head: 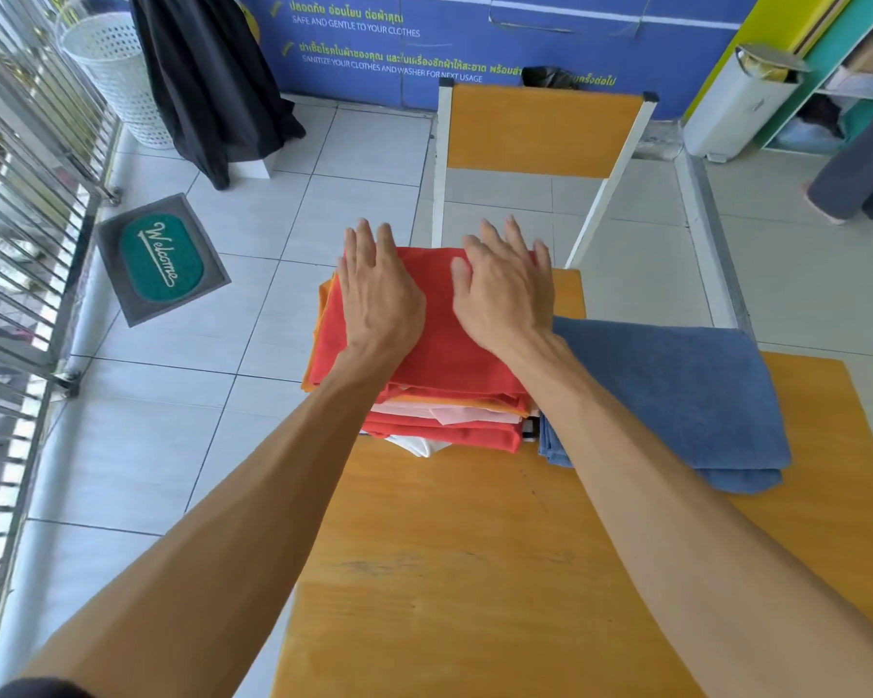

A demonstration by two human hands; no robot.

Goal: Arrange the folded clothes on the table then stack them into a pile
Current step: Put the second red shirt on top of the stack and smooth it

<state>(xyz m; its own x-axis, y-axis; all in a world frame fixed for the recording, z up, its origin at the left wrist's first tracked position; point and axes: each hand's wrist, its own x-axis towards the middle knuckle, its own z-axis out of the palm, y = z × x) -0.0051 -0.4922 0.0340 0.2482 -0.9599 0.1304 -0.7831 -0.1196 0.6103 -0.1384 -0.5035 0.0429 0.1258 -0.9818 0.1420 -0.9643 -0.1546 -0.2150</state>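
A pile of folded clothes (439, 365) sits at the far left corner of the orange table (475, 571), with a red piece on top and orange, white and red layers below. My left hand (379, 289) lies flat on the left half of the red top piece, fingers spread. My right hand (505, 289) lies flat on its right half, fingers spread. Neither hand grips cloth. A folded blue towel (676, 395) lies on the table just right of the pile, partly under my right forearm.
An orange-backed chair (545, 133) stands beyond the table's far edge. A Welcome mat (160, 256) lies on the tiled floor to the left, near a metal gate (21, 193). A white basket (112, 68), a dark hanging garment (207, 78) and a white bin (737, 108) stand by the back wall.
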